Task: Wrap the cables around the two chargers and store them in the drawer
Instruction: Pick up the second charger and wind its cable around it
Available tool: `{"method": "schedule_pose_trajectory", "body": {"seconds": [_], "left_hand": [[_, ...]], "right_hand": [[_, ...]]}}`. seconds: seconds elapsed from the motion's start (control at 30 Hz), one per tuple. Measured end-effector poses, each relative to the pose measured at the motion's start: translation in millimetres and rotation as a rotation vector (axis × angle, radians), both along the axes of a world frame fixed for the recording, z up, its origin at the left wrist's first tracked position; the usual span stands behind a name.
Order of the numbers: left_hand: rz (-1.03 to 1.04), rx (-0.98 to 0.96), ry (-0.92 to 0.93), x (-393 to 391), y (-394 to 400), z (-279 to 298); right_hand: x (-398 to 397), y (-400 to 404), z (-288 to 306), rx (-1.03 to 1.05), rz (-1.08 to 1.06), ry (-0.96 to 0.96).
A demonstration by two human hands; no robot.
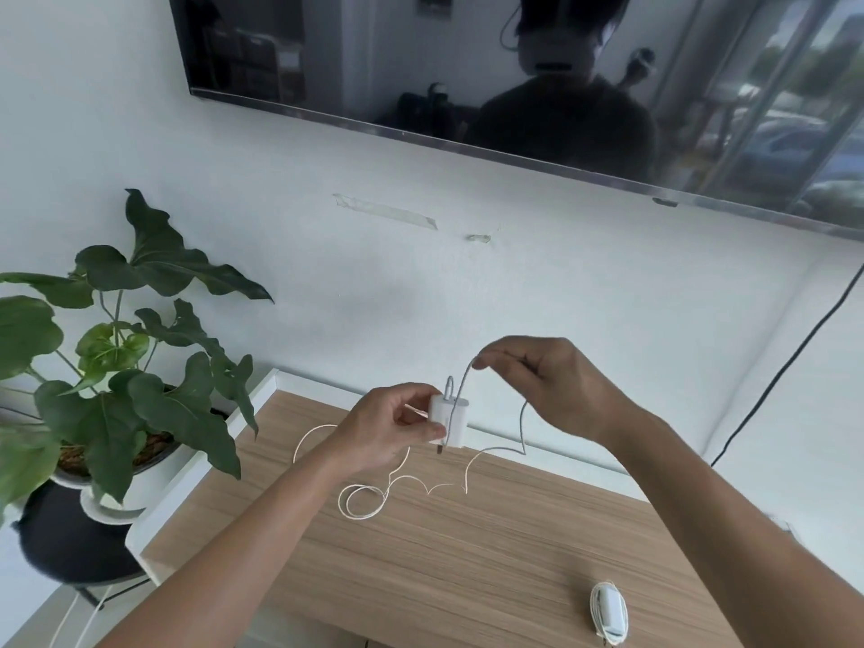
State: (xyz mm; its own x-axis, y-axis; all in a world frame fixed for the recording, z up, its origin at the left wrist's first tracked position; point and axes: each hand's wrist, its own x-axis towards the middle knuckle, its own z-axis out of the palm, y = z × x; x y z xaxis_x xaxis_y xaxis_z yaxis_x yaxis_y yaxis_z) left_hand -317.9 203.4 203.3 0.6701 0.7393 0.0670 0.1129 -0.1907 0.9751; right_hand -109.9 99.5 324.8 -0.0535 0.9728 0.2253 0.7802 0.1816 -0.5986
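Two white chargers, one wrapped (608, 612).
My left hand (383, 427) grips the smooth blocky charger (448, 420); my right hand (537, 381) pinches its thin cable (369, 500).

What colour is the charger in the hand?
White. The charger held by the left hand shows best in the head view.

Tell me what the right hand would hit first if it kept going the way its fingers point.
The right hand points leftward, pinching the cable. Continuing, it would probably meet the charger in the left hand, though depth is unclear.
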Motion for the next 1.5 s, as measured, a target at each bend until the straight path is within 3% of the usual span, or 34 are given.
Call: {"method": "schedule_pose_trajectory", "body": {"seconds": [0.23,0.6,0.73,0.97,1.2,1.3,1.4,1.5], "left_hand": [[-0.191,-0.157,-0.233,-2.0,-30.6,38.3],[-0.027,-0.202,-0.522,-5.8,-31.9,70.3],[0.081,-0.156,-0.51,-5.8,-27.6,70.5],[0.253,-0.072,-0.387,-5.6,-18.9,62.3],[0.139,0.119,-0.141,-3.4,-19.8,62.1],[0.04,0.148,-0.095,-4.6,-23.7,66.0],[-0.092,0.058,-0.105,-6.1,-29.0,68.4],[-0.221,-0.046,-0.177,-6.9,-33.3,72.0]], "right_hand": [[16.6,15.0,-6.0,0.04,-0.154,0.056],[2.6,1.8,-52.2,-0.117,-0.222,0.537],[-13.3,-15.5,-57.7,-0.127,-0.177,0.341],[-33.6,-44.7,-34.8,0.035,0.064,-0.091],[-24.0,-40.9,-1.9,0.204,0.116,-0.24],[-14.9,-33.3,10.3,0.228,0.044,-0.121],[-7.1,-25.4,21.3,0.202,0.006,0.014],[-1.2,-17.8,28.2,0.086,-0.022,0.326]]}}
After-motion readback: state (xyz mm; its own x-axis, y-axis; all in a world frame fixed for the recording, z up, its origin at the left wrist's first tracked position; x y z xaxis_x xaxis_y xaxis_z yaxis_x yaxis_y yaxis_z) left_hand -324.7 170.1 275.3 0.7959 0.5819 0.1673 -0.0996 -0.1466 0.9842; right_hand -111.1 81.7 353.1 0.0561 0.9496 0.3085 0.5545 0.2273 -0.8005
